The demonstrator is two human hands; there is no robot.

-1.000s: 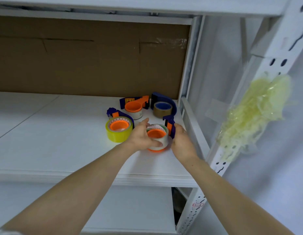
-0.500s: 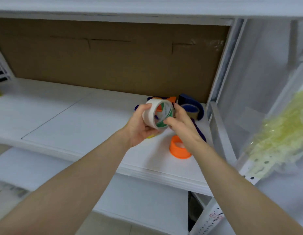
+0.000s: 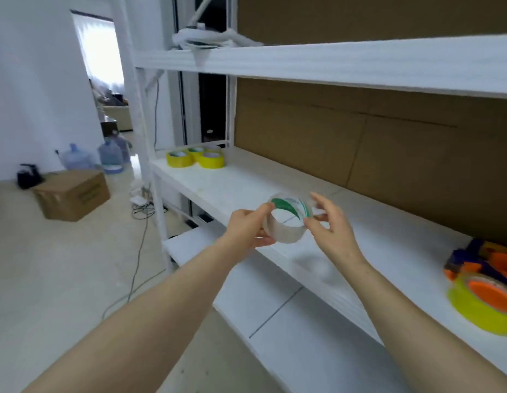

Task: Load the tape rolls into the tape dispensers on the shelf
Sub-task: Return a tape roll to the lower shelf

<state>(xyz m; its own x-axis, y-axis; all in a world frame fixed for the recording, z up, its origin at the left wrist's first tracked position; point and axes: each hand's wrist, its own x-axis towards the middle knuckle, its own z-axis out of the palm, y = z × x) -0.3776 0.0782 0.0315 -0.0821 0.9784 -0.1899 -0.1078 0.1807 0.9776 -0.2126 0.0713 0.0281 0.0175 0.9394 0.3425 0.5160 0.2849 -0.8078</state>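
Tape was the thing in the middle: a clear roll of tape (image 3: 286, 221) with a green and white ring inside sat up in the air, over the front part of the white shelf (image 3: 226, 188). The left hand (image 3: 250, 226) held it, with its grip clamped on the roll's left side, thumb on top and fingers under. The right hand (image 3: 328, 222) touched the right rim with thumb and one finger, and its other fingers were spread apart.

A moment before, this roll was down on the shelf on an orange holder, right by the blue and orange tape dispensers (image 3: 479, 259). Then it was off the holder and up in both hands, and the head had turned to the left. So I think this roll was not being loaded; it looked like it was being carried away from the dispensers.

Those dispensers lay far off at the right edge, next to a yellow roll (image 3: 479, 304) with an orange middle. Three more yellow rolls (image 3: 195, 158) sat at the far left end of the shelf. Between them the shelf was bare, with lots of room to move. The top shelf board (image 3: 331, 62) hung well above the hands, and brown cardboard (image 3: 388, 154) closed the back.
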